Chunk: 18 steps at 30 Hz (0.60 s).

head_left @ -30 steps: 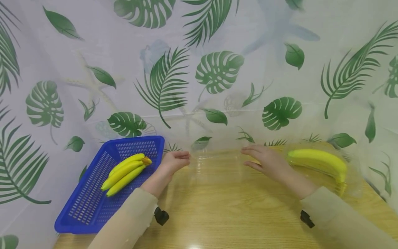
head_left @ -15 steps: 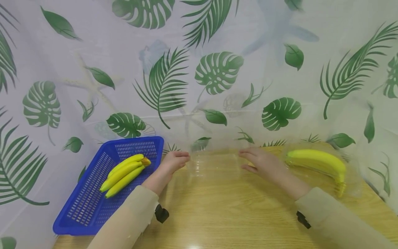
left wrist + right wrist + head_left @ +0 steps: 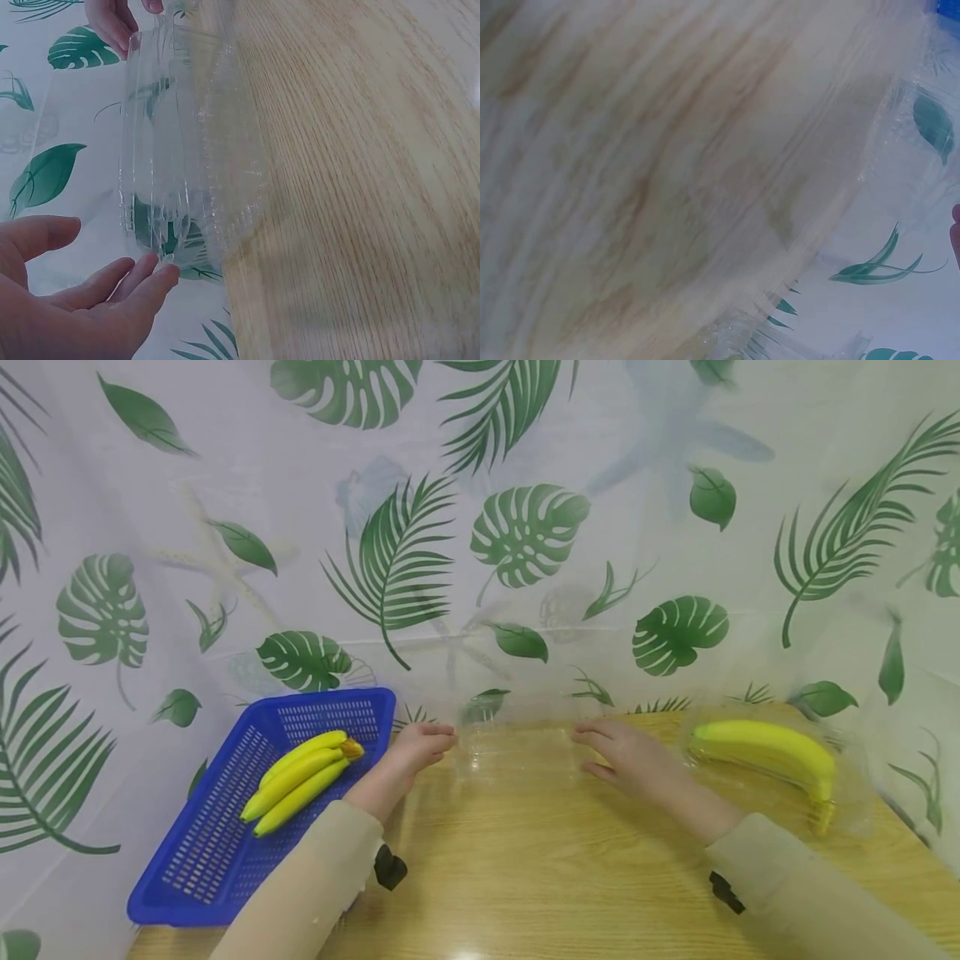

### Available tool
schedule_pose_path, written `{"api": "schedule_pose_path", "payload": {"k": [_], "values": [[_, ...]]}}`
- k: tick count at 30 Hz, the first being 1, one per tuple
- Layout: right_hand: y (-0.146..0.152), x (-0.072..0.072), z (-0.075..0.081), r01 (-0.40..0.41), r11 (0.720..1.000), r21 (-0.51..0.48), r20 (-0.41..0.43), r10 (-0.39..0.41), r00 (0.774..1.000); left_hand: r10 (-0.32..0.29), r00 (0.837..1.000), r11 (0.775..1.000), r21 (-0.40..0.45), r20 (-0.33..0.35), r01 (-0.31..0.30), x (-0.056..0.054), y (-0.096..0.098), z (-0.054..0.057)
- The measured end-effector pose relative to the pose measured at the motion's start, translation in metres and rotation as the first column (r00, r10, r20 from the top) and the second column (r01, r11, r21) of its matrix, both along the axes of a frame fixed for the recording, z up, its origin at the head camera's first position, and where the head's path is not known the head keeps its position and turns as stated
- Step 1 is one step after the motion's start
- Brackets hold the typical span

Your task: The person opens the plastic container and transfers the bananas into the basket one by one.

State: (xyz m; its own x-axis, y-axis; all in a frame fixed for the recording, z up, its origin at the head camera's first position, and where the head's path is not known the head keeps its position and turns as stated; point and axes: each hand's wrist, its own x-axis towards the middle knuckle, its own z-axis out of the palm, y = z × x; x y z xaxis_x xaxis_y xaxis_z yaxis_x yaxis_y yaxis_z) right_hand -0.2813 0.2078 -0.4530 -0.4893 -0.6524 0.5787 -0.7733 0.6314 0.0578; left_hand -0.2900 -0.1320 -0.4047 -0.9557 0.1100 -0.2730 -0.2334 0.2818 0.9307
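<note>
A clear plastic container (image 3: 521,752) stands at the back of the table between my two hands. My left hand (image 3: 408,758) is at its left end, fingers extended. In the left wrist view, the left hand's fingertips (image 3: 166,274) meet the container's near edge, thumb held apart. My right hand (image 3: 630,756) is at the opposite end with fingers reaching forward; whether it touches the plastic I cannot tell. Only a sliver of that hand's finger (image 3: 955,236) enters the right wrist view. The container's outline is faint against the table.
On the left, a blue plastic basket (image 3: 187,877) holds a bunch of bananas (image 3: 300,777). To the right, a single banana (image 3: 772,747) lies in another clear container (image 3: 855,806). A leaf-patterned sheet (image 3: 525,635) hangs behind the wooden table (image 3: 540,877).
My right hand has shifted slightly left, towards the container. My left hand has stayed nearly still.
</note>
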Motion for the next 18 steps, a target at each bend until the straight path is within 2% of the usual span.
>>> {"api": "schedule_pose_path", "payload": {"k": [6, 12, 18], "values": [[0.001, 0.003, 0.004, 0.047, 0.999, 0.019, 0.066, -0.048, 0.997, -0.004, 1.000, 1.000, -0.009, -0.002, 0.004, -0.001, -0.005, 0.001], [0.003, 0.005, 0.008, 0.098, 0.995, 0.024, 0.163, -0.101, 0.981, 0.015, 1.000, 1.000, -0.010, -0.013, -0.015, 0.000, -0.010, 0.002], [0.006, 0.008, 0.014, 0.104, 0.994, 0.028, 0.185, -0.107, 0.977, 0.024, 1.000, 1.000, 0.009, -0.015, -0.024, -0.002, -0.015, 0.007]]}}
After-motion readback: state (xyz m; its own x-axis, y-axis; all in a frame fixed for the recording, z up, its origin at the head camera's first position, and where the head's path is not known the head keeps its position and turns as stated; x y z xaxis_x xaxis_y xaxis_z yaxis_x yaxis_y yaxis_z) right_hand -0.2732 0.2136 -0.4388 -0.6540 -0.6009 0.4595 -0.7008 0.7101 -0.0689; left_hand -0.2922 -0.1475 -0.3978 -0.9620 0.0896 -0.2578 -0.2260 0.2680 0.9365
